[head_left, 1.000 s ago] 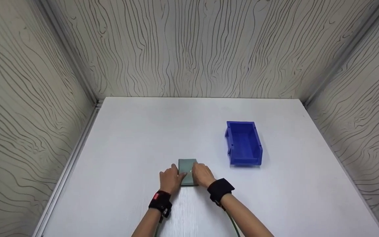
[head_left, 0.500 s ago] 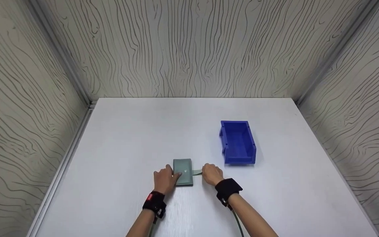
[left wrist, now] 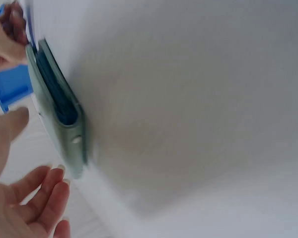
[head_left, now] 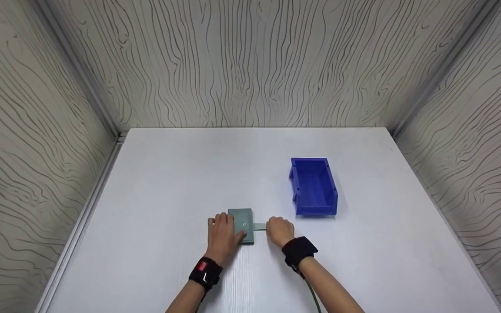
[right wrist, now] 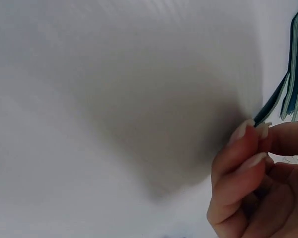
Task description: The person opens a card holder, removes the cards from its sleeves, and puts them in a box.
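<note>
A small green wallet [head_left: 243, 224] lies on the white table, with a snap button on its face. From its right side sticks out a closure strap [head_left: 260, 226]. My right hand [head_left: 280, 230] pinches the end of this strap between thumb and fingers, as the right wrist view also shows. At the wallet's left edge is my left hand [head_left: 223, 234], its thumb reaching over the cover and its fingers loosely extended. The left wrist view shows the wallet [left wrist: 59, 106] edge-on, with dark layers inside and the left fingertips [left wrist: 57, 173] right beside its spine.
A blue plastic bin [head_left: 315, 187] stands on the white table [head_left: 181, 174] behind and to the right of the wallet. Wood-patterned panels [head_left: 250, 65] wall in the back and both sides. A thin cable [head_left: 313, 295] runs along the right forearm.
My right hand has drawn the strap out to the right, away from the wallet. The left hand has loosened and shifted its fingers along the left edge.
</note>
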Action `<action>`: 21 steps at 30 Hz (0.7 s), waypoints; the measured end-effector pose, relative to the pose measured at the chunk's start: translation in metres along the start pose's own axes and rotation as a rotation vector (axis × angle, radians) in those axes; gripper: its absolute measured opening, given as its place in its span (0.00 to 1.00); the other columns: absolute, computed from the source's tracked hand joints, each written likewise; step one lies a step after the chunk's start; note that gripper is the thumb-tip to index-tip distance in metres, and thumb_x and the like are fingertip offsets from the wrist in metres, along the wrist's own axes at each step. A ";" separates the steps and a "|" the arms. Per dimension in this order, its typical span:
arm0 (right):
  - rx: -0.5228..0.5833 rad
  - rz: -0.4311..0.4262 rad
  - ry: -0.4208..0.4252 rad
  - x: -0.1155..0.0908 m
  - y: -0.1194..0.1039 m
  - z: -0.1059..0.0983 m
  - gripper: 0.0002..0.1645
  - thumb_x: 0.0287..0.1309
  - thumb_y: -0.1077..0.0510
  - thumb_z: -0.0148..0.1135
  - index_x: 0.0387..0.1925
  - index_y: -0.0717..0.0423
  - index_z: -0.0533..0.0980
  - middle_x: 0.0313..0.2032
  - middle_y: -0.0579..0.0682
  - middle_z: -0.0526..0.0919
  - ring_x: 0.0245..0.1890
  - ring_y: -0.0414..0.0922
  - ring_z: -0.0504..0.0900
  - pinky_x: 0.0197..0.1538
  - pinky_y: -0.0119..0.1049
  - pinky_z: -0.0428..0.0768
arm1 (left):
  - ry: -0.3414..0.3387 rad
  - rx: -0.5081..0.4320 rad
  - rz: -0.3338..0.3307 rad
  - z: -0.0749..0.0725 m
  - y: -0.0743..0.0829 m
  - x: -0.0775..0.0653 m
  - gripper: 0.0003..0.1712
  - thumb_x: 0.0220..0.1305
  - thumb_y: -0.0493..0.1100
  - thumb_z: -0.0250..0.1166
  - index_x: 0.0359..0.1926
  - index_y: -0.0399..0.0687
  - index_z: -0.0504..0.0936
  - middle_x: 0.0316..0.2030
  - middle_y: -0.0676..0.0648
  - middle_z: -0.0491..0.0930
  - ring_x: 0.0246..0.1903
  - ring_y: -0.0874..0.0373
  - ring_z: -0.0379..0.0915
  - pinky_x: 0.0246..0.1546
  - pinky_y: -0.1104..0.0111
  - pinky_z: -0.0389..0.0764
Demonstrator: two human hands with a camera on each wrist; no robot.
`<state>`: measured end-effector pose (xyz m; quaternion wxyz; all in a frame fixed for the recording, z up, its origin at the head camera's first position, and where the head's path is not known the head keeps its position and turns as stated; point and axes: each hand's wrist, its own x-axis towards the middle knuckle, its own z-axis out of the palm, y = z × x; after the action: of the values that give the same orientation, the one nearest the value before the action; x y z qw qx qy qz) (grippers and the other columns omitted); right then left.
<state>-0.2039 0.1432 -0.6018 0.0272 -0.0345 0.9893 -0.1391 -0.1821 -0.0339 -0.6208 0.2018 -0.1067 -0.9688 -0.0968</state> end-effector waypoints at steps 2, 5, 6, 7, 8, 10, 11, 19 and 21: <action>0.010 0.008 -0.002 0.002 0.000 0.001 0.15 0.62 0.62 0.53 0.21 0.64 0.76 0.26 0.62 0.81 0.28 0.60 0.80 0.33 0.51 0.78 | 0.009 0.104 0.119 -0.001 0.005 0.000 0.40 0.43 0.69 0.71 0.40 0.38 0.75 0.34 0.43 0.73 0.36 0.51 0.69 0.40 0.60 0.68; 0.008 -0.007 0.015 0.004 0.001 0.007 0.13 0.57 0.64 0.54 0.19 0.62 0.76 0.25 0.61 0.81 0.26 0.58 0.80 0.30 0.50 0.77 | 0.013 0.220 0.251 0.000 0.011 -0.002 0.44 0.39 0.76 0.68 0.39 0.41 0.74 0.34 0.45 0.73 0.37 0.52 0.68 0.41 0.61 0.68; 0.009 -0.010 0.010 0.005 0.001 0.007 0.13 0.56 0.65 0.54 0.19 0.62 0.76 0.25 0.61 0.82 0.25 0.58 0.80 0.30 0.49 0.77 | 0.009 0.250 0.275 0.001 0.012 -0.003 0.44 0.39 0.77 0.67 0.38 0.42 0.73 0.33 0.46 0.72 0.36 0.53 0.68 0.41 0.61 0.68; 0.008 -0.017 0.010 0.004 0.001 0.009 0.12 0.55 0.65 0.54 0.18 0.61 0.76 0.25 0.61 0.82 0.25 0.58 0.80 0.30 0.49 0.77 | 0.004 0.275 0.289 0.002 0.013 -0.004 0.43 0.39 0.77 0.67 0.37 0.44 0.72 0.32 0.47 0.71 0.35 0.54 0.68 0.41 0.62 0.68; 0.013 -0.023 0.010 0.004 0.001 0.009 0.12 0.55 0.65 0.54 0.18 0.62 0.76 0.25 0.61 0.82 0.25 0.58 0.80 0.30 0.49 0.77 | -0.003 0.298 0.297 0.003 0.014 -0.005 0.42 0.39 0.77 0.67 0.35 0.45 0.71 0.31 0.48 0.70 0.34 0.55 0.67 0.40 0.63 0.68; 0.014 -0.038 0.017 0.003 0.001 0.010 0.13 0.57 0.65 0.53 0.18 0.61 0.76 0.24 0.61 0.82 0.25 0.58 0.80 0.29 0.49 0.77 | -0.011 0.339 0.301 0.005 0.015 -0.006 0.41 0.40 0.77 0.66 0.33 0.46 0.69 0.29 0.49 0.68 0.32 0.56 0.66 0.39 0.65 0.67; 0.026 -0.030 0.001 0.002 0.000 0.009 0.14 0.59 0.64 0.54 0.19 0.63 0.76 0.25 0.62 0.82 0.26 0.59 0.81 0.30 0.50 0.78 | -0.011 0.349 0.301 0.006 0.015 -0.006 0.40 0.40 0.77 0.66 0.33 0.47 0.68 0.29 0.50 0.67 0.31 0.56 0.65 0.38 0.65 0.67; 0.009 -0.036 0.015 -0.001 0.001 0.004 0.17 0.63 0.58 0.54 0.20 0.62 0.75 0.25 0.60 0.81 0.26 0.58 0.80 0.31 0.49 0.77 | 0.065 0.294 0.305 0.009 0.016 -0.008 0.34 0.47 0.70 0.67 0.33 0.46 0.69 0.27 0.49 0.67 0.29 0.56 0.67 0.34 0.65 0.70; 0.017 -0.036 0.011 0.000 0.003 0.003 0.18 0.64 0.55 0.55 0.21 0.62 0.75 0.25 0.60 0.81 0.27 0.58 0.80 0.32 0.49 0.77 | 0.086 0.263 0.300 0.008 0.016 -0.007 0.31 0.51 0.65 0.68 0.34 0.45 0.69 0.28 0.49 0.69 0.29 0.56 0.68 0.32 0.66 0.71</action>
<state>-0.2035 0.1454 -0.6060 0.0195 -0.0511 0.9874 -0.1483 -0.1745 -0.0182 -0.6284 0.2675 -0.2184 -0.9367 0.0575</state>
